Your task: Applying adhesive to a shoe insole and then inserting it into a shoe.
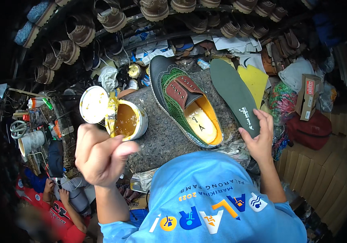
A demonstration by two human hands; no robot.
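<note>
My left hand [102, 156] is raised in front of a white tub [142, 123] of amber, glue-like liquid. Its fingers are curled, and whatever may be in them is hidden. A round white lid [94, 104] stained yellow leans at the tub's left rim. With my right hand [260, 135] I grip the heel end of a dark green insole [230, 87] by its edges. Between tub and insole lies a black, green and brown brogue shoe [177, 95], toe pointing away, its opening showing a pale yellowish inside. The shoe rests on a dark rough block [157, 139].
Rows of brown shoes [153, 9] line racks along the far side. Yellow sheet material [252, 83] and paper scraps lie beyond the insole. At right are a cardboard box [309, 97] and a red bag [311, 129]. Another person in red [62, 216] sits at lower left.
</note>
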